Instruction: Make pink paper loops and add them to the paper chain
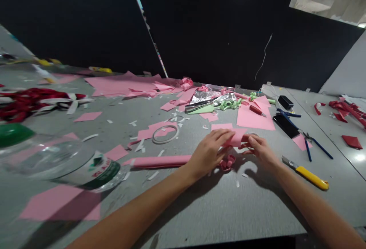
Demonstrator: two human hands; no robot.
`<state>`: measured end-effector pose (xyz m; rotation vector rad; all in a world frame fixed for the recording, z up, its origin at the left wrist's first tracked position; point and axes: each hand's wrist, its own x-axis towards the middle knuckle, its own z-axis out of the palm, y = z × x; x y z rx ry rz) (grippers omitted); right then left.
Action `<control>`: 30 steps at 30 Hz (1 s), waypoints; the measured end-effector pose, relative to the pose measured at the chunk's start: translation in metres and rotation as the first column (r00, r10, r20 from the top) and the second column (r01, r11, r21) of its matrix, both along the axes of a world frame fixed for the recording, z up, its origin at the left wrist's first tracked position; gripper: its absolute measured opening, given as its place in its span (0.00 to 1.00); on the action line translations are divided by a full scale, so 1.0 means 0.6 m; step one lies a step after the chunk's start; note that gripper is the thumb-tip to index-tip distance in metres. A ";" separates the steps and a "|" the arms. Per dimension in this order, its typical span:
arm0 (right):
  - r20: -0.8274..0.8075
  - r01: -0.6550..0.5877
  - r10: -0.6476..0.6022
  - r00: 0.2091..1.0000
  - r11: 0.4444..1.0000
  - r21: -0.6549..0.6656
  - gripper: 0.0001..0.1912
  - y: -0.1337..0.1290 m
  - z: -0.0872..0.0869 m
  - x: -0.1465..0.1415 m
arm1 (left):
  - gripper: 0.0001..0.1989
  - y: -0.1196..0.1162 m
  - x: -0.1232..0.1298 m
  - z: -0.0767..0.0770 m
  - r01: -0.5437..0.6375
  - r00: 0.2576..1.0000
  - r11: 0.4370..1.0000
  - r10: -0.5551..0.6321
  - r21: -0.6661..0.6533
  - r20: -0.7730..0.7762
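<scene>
A curved piece of pink paper (236, 137) is held between my two hands above the grey table. My left hand (208, 151) has its fingers closed on the paper's left side. At the paper's right edge, my right hand (260, 148) grips it with bent fingers. Below the hands lies a small curled pink strip (227, 163), partly hidden by my left hand. A long folded pink strip (161, 161) runs along the table to the left, its right end passing behind my left hand.
A clear bottle with a green cap (82, 165) lies at the left. A white ring (165, 134) is left of centre. On the right are a yellow cutter (311, 177), blue-handled pliers (317, 146), a black phone (286, 126) and a red-handled tool (257, 111).
</scene>
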<state>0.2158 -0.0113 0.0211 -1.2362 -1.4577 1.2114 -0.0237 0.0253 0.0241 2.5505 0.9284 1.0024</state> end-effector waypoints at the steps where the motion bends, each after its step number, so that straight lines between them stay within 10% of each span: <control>1: -0.027 -0.021 0.021 0.999 0.999 -0.029 0.20 -0.002 0.004 -0.001 | 0.23 -0.009 0.006 -0.004 0.008 0.999 0.999 -0.007 0.041 -0.035; 7: -0.075 0.006 -0.008 0.997 0.999 -0.038 0.18 -0.010 -0.001 -0.001 | 0.21 -0.034 0.016 -0.012 0.087 0.995 0.996 -0.085 0.036 -0.056; 12: -0.098 -0.001 -0.004 0.995 0.999 -0.049 0.20 -0.010 0.000 0.002 | 0.26 -0.023 0.007 -0.004 -0.037 0.950 0.972 0.106 -0.231 0.294; 19: -0.072 -0.084 0.082 0.994 0.996 -0.037 0.19 -0.008 0.006 0.004 | 0.27 -0.010 0.012 -0.003 0.387 0.836 0.565 0.119 -0.729 0.536; 26: -0.170 -0.101 0.090 0.981 0.993 -0.055 0.18 -0.004 -0.002 0.000 | 0.23 -0.022 0.013 -0.003 0.278 0.831 0.643 0.211 -0.714 0.514; 30: -0.186 -0.085 0.072 0.980 0.995 -0.060 0.20 -0.001 -0.001 0.001 | 0.27 -0.023 0.012 -0.001 0.298 0.836 0.577 0.227 -0.760 0.499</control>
